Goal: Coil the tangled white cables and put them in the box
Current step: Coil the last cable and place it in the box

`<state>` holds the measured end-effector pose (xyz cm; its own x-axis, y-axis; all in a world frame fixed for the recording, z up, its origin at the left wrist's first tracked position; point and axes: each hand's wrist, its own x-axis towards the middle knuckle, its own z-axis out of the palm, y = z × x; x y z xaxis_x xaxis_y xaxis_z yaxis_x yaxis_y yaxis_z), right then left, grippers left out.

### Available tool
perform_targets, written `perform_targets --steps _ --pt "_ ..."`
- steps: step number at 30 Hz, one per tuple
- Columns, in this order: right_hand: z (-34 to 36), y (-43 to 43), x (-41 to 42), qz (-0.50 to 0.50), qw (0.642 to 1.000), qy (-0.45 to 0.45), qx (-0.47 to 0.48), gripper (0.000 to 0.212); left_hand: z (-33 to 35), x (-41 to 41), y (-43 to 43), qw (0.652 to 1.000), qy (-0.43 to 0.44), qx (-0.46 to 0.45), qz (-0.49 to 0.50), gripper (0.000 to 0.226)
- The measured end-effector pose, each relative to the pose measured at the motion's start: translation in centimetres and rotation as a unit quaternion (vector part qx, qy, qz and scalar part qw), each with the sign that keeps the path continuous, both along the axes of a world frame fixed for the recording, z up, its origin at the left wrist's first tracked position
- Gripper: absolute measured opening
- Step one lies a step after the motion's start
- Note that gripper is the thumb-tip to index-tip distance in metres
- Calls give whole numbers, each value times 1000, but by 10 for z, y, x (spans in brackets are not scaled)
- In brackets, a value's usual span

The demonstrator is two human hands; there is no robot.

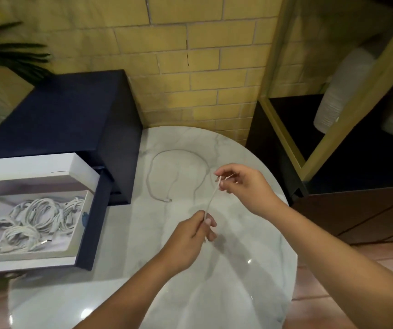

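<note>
Right grip [243, 186] pinches a white cable [212, 197] near one end. Left grip [188, 236] pinches it lower down, holding a short stretch taut between them above the marble bench [238, 281]. The rest trails in a loose loop on the bench, with what seems to be its far plug lying free. For a neat coil, gather even loops into the left grip, letting the slack slide untwisted. The open box [24, 260], at the left, holds coiled cables [36, 217].

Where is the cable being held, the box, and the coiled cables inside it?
cable [212, 197], head view, on the straight stretch held in the air.
box [36, 263], head view, on its white front wall.
coiled cables [38, 210], head view, on the middle bundle.
</note>
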<state>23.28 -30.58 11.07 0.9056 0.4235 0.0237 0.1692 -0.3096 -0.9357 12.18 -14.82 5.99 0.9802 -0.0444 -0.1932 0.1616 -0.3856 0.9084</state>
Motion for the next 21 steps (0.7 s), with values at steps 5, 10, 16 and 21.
perform_targets --steps 5,10,16,21 --pt "12 1 -5 -50 990 -120 -48 11 31 -14 7 996 5 -72 49 32" --pt "30 15 -21 -85 992 -68 57 10 54 -18 21 991 1 -127 50 38" --pt "42 26 -26 -151 982 -108 15 12 77 -22 41 972 29 -224 58 40" --pt "31 41 -32 -116 977 -135 -115 14 101 -26 55 950 15 -311 19 38"
